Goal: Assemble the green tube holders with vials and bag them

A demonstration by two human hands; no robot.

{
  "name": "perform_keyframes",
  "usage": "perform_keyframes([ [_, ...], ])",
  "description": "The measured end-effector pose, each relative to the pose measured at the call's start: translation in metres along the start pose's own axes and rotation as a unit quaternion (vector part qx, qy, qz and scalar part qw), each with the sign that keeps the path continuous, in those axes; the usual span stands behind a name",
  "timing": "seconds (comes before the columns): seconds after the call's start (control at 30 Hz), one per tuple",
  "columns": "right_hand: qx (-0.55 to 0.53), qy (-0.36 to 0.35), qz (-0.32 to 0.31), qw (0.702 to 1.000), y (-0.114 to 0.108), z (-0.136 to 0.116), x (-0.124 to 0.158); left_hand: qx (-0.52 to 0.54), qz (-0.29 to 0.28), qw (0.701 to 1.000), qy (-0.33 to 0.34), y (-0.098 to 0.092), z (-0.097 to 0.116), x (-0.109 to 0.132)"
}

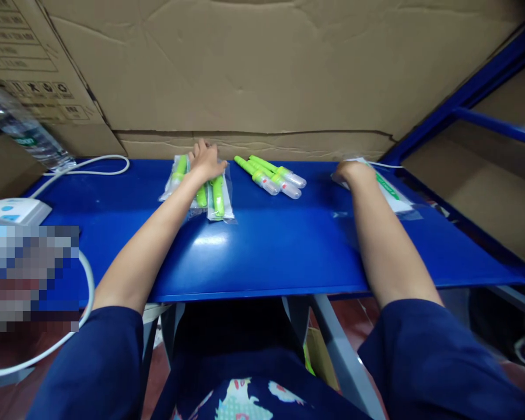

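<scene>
My left hand (206, 160) lies with fingers spread over clear plastic packs (219, 201) at the back of the blue table. Each pack holds bright green stick-like items and a pale card. Loose beside it are several green sticks (269, 175) with clear rounded caps, a red spot showing inside. Over on the right, my right hand (356, 173) is closed at the left end of clear plastic bags (391, 189) with a white card and green print. Its fingertips are turned away from view.
The blue table (262, 256) backs onto a cardboard wall (245, 76). On the left are a water bottle (28, 134), a white power strip (17, 211) and a looping white cable (88, 280). A blue metal frame (499, 125) borders the right side.
</scene>
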State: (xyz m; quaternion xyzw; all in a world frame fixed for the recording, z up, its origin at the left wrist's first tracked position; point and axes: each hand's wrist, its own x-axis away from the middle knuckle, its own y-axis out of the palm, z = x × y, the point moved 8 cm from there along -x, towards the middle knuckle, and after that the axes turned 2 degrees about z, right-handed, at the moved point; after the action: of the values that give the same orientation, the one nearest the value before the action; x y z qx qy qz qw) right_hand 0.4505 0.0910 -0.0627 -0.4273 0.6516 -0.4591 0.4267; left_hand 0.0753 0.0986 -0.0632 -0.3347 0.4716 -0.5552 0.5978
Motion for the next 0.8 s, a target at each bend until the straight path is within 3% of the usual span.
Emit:
perform_keyframes([
  [0.07, 0.072, 0.101, -0.051, 0.991, -0.003, 0.006, 0.007, -0.002, 0.006, 1.000, 0.005, -0.001, 0.002, 0.001],
  [0.17, 0.106, 0.131, -0.039, 0.985, -0.031, -0.017, 0.021, 0.013, 0.020, 1.000, 0.015, -0.005, 0.005, 0.001],
  [0.33, 0.068, 0.031, 0.017, 0.997, -0.087, -0.081, 0.053, 0.082, 0.036, 0.995, 0.050, -0.013, 0.015, 0.000],
  [0.4, 0.026, -0.053, 0.021, 0.998, -0.097, -0.110, 0.063, 0.146, 0.021, 0.985, 0.094, -0.017, 0.025, 0.003],
  [0.5, -0.056, -0.129, 0.000, 0.990, -0.098, -0.142, 0.071, 0.267, -0.018, 0.948, 0.174, -0.020, 0.046, 0.012],
  [0.6, -0.130, -0.150, 0.005, 0.980, -0.092, -0.158, 0.072, 0.349, -0.063, 0.914, 0.197, -0.017, 0.058, 0.018],
  [0.8, -0.161, -0.134, -0.009, 0.978, -0.074, -0.146, 0.055, 0.425, -0.157, 0.869, 0.197, -0.005, 0.063, 0.019],
])
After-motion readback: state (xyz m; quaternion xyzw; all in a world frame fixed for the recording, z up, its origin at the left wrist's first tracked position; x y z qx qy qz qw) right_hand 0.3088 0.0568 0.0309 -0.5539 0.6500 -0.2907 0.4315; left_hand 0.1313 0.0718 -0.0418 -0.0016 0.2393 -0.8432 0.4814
